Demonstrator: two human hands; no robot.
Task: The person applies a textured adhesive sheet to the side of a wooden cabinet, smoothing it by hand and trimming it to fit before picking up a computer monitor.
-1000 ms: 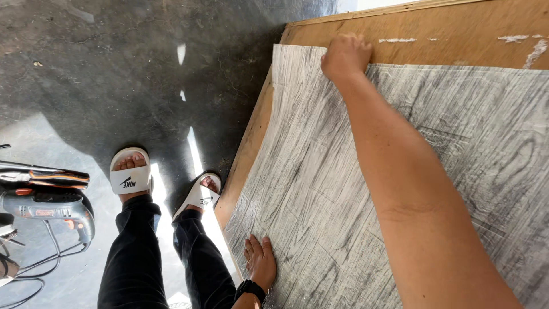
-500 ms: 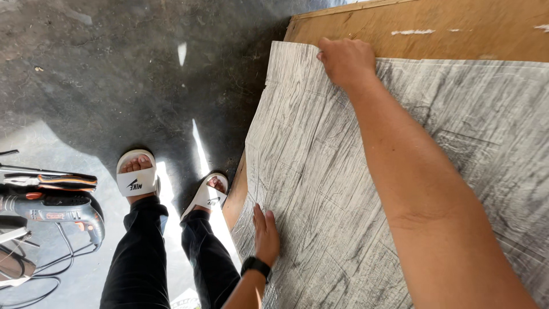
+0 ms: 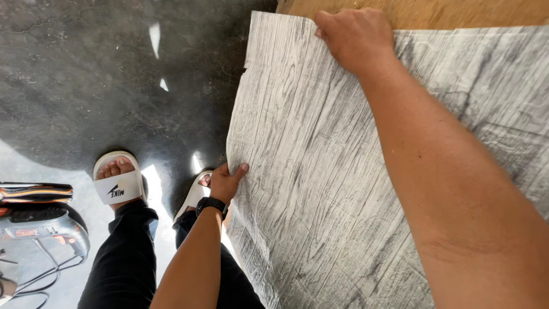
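A large grey wood-grain sheet [image 3: 320,171] lies over a brown wooden board [image 3: 446,11]. My left hand [image 3: 226,183], with a black watch on the wrist, pinches the sheet's left edge, thumb on top. My right hand [image 3: 351,34] grips the sheet's far edge near its top left corner, fingers curled over it. The sheet's left part hangs past the board over the dark floor.
Dark concrete floor [image 3: 114,74] on the left. My feet in white slide sandals [image 3: 117,183] and black trousers stand below the sheet's edge. A power tool with orange and grey body [image 3: 34,217] and cables lies at the far left.
The sheet has shifted left, off the board's edge. My left hand went from lying flat on it to pinching its left edge. My right hand now grips the far edge.
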